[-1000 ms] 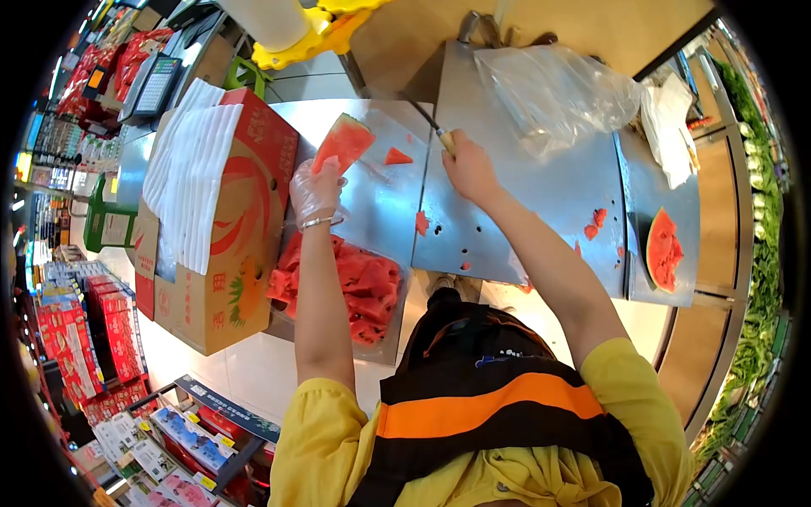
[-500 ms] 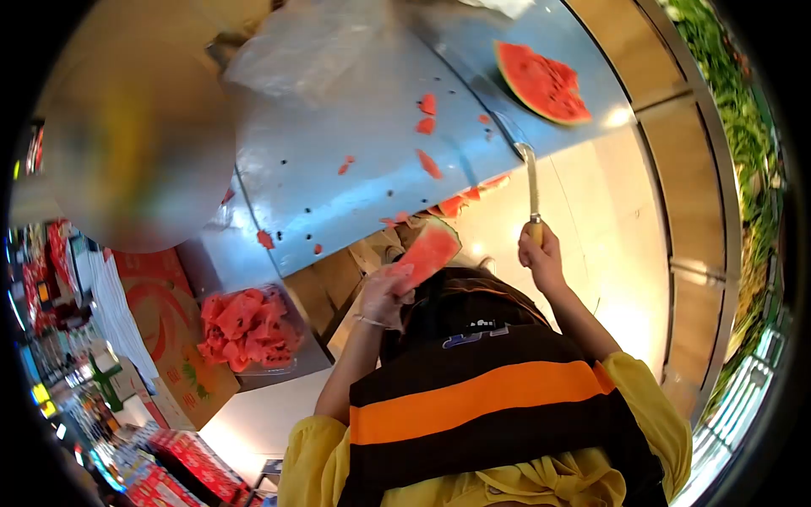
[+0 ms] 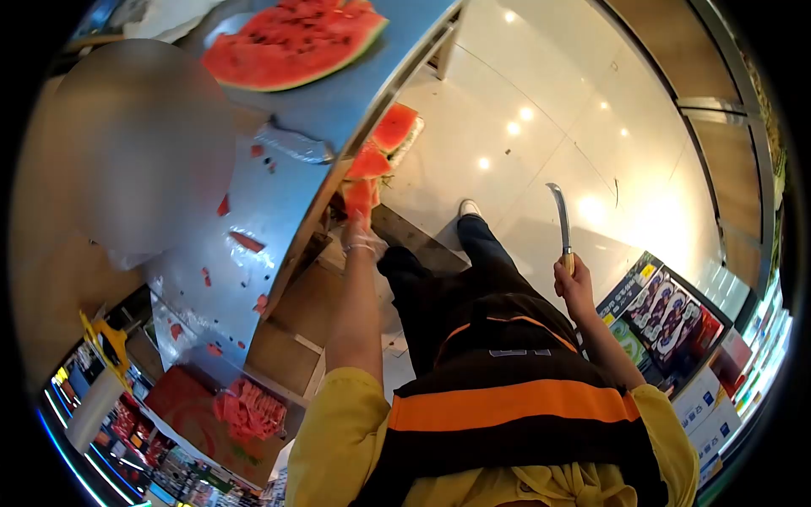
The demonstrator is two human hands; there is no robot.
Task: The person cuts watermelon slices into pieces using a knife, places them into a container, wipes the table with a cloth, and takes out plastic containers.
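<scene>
My left hand [image 3: 365,238], in a clear plastic glove, reaches forward below the table edge. Its fingers are closed on a watermelon slice [image 3: 361,199], partly hidden by the hand. Just beyond it lie more red watermelon pieces [image 3: 394,128], low beside the table; what they rest on is mostly hidden. My right hand [image 3: 575,283] is wrapped round the yellowish handle of a knife [image 3: 562,221], held out over the floor with its slightly curved blade pointing away from me.
A large cut watermelon piece [image 3: 296,46] lies on the metal table [image 3: 296,110], with red scraps, seeds and clear plastic [image 3: 291,142]. Cut watermelon [image 3: 251,409] sits near a cardboard box [image 3: 198,431] at lower left. Stacked boxes [image 3: 667,325] stand at right. A blurred shape covers the upper left.
My left hand has moved the watermelon slice from in front of my body out to the pieces beside the table. The view has turned right; my right hand still holds the knife.
</scene>
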